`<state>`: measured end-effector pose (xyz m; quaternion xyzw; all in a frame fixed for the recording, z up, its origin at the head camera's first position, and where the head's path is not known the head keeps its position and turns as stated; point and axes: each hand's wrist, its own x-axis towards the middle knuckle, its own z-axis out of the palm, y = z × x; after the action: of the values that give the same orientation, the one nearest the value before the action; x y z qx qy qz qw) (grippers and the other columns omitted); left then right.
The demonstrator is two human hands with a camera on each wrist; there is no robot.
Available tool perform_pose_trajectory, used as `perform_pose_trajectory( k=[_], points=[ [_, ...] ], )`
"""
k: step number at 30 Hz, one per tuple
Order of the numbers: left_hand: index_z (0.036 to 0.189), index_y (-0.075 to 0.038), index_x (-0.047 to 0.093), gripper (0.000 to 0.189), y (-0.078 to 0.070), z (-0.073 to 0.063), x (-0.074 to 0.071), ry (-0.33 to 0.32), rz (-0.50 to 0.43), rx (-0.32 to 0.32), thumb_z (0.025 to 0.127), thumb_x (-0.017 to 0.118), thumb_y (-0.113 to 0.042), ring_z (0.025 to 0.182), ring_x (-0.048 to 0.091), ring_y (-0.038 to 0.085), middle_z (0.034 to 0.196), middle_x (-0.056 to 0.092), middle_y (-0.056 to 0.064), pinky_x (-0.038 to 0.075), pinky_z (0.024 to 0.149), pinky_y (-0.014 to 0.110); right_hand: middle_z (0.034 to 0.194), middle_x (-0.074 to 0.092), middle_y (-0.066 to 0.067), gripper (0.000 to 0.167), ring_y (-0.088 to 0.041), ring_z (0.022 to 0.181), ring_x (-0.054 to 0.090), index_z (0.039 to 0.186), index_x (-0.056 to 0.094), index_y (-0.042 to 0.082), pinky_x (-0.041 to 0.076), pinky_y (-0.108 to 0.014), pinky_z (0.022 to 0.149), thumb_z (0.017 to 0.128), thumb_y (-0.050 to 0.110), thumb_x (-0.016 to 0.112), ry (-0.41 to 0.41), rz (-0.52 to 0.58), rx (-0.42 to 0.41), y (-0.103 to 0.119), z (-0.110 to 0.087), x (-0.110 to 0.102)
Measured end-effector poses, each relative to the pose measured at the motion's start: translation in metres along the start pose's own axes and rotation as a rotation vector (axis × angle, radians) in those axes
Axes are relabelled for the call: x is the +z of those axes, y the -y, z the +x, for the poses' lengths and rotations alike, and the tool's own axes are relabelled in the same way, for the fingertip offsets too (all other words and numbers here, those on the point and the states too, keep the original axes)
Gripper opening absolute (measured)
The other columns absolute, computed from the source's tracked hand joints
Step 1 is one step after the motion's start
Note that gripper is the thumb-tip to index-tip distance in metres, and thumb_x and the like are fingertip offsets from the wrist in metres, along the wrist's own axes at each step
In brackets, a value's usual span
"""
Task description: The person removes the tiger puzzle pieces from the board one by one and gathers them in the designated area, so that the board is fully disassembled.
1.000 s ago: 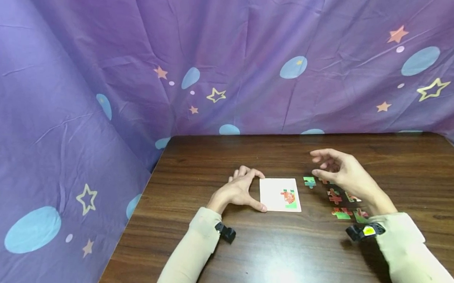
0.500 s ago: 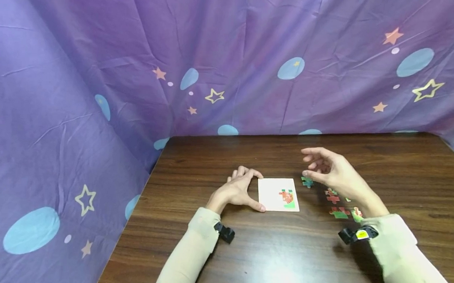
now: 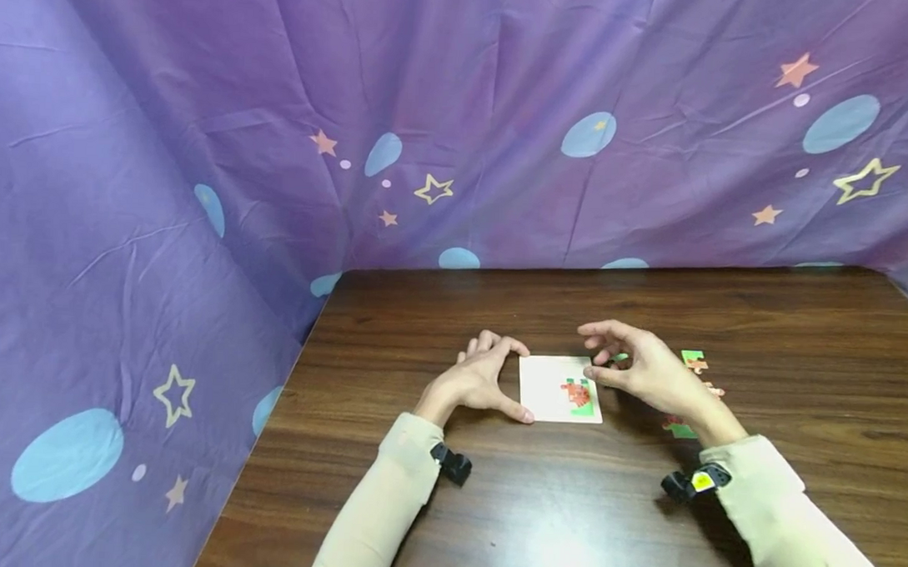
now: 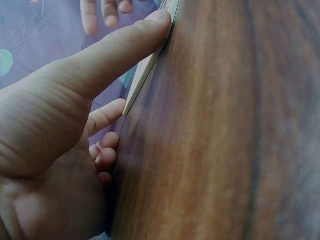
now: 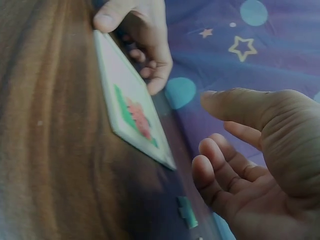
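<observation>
A square white puzzle board (image 3: pixel 548 387) lies on the table, with joined red and green puzzle pieces (image 3: pixel 578 396) in its lower right part. My left hand (image 3: pixel 481 379) holds the board at its left side, thumb at the near corner and index finger at the far corner. My right hand (image 3: pixel 639 369) hovers by the board's far right corner, fingers loosely curved. Nothing shows between its thumb and fingers in the right wrist view. A loose green puzzle piece (image 5: pixel 187 212) lies beyond the board's right edge, partly hidden behind the right hand in the head view.
Several loose puzzle pieces lie right of the right hand, among them a green one (image 3: pixel 694 359) and a red and green one (image 3: pixel 680 426); the forearm partly covers this group. Behind the brown wooden table (image 3: pixel 393 315) hangs a purple cloth (image 3: pixel 474 151) with stars.
My right hand has moved left and lower, from over the loose pieces to the board's right corner, uncovering a green piece at the right. My left hand and the board stay in place.
</observation>
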<state>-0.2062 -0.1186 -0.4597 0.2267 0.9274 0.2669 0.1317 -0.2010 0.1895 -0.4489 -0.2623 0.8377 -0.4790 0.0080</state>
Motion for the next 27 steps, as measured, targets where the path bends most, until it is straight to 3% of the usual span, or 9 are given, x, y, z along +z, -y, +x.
perform_pose_trajectory(
  k=[12, 19, 27],
  points=[
    [0.153, -0.033, 0.051, 0.101, 0.005, 0.005, 0.003, 0.006, -0.005, -0.006, 0.07, 0.105, -0.055, 0.131, 0.04, 0.024, 0.144, 0.042, 0.006, 0.034, 0.105, 0.038, 0.115, 0.067, -0.019, 0.06, -0.018, 0.091, 0.065, 0.143, 0.066, -0.003, 0.057, -0.027, 0.072, 0.09, 0.002, 0.092, 0.127, 0.094, 0.046, -0.007, -0.001, 0.014],
    [0.155, -0.029, 0.051, 0.102, 0.001, 0.002, 0.0, 0.007, 0.013, -0.001, 0.072, 0.105, -0.054, 0.13, 0.04, 0.025, 0.145, 0.042, 0.006, 0.034, 0.105, 0.039, 0.112, 0.067, -0.017, 0.064, -0.022, 0.095, 0.065, 0.141, 0.068, -0.004, 0.058, -0.026, 0.079, 0.086, 0.009, 0.097, 0.146, 0.022, 0.046, -0.01, -0.004, 0.016],
    [0.155, -0.029, 0.051, 0.102, -0.001, 0.0, -0.001, 0.004, 0.018, -0.005, 0.072, 0.105, -0.053, 0.132, 0.04, 0.025, 0.147, 0.042, 0.007, 0.035, 0.106, 0.039, 0.112, 0.06, -0.014, 0.055, -0.02, 0.096, 0.062, 0.134, 0.073, -0.002, 0.056, -0.024, 0.078, 0.087, 0.013, 0.097, 0.145, -0.037, 0.049, -0.012, -0.005, 0.019]
  ],
)
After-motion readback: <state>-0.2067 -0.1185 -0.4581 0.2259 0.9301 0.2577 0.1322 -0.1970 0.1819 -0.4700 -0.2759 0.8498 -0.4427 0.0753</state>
